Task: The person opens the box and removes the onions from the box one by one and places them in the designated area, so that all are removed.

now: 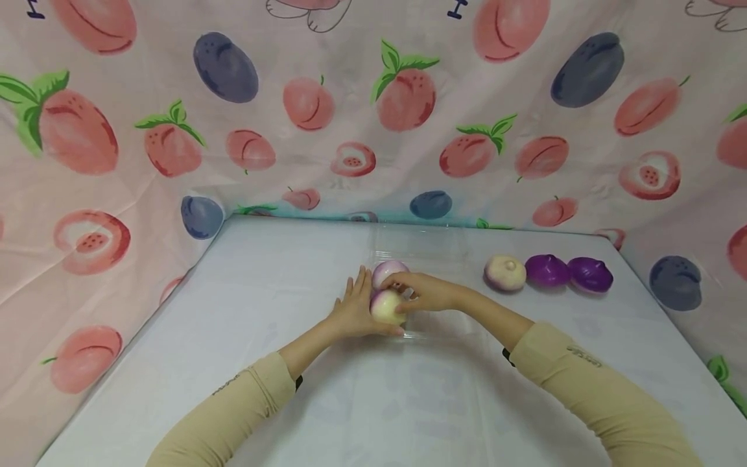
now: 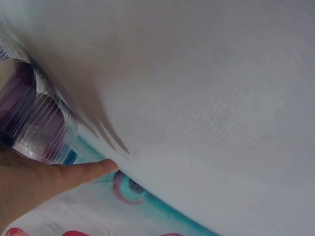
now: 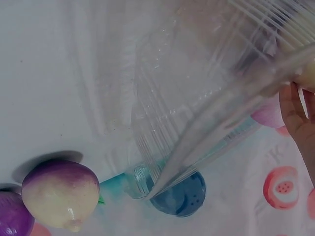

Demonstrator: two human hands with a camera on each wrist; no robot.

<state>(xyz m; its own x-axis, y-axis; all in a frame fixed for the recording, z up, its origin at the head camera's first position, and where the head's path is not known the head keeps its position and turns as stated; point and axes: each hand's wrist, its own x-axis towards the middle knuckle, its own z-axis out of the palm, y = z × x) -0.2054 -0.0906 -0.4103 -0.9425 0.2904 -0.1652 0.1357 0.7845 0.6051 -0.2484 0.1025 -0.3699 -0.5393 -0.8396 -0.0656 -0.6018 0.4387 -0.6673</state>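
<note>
Pale-and-purple onion [image 1: 385, 307]: left end of clear tray [image 1: 434, 329], between 2 hands, roundish, no clear long axis. Right hand [image 1: 430, 292] at its right, thumb and fingers pinching it; left hand [image 1: 353, 315] straight-fingered along tray's left side (2nd onion [image 1: 390, 268] just beyond).

Fruit-print cloth [image 1: 344, 65] around a white table [image 1: 262, 279] makes a curtained booth.

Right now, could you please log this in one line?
left hand touches clear plastic container | right hand grips white-purple onion inside | pinkish onion behind | two purple onions, cream onion outside
</note>
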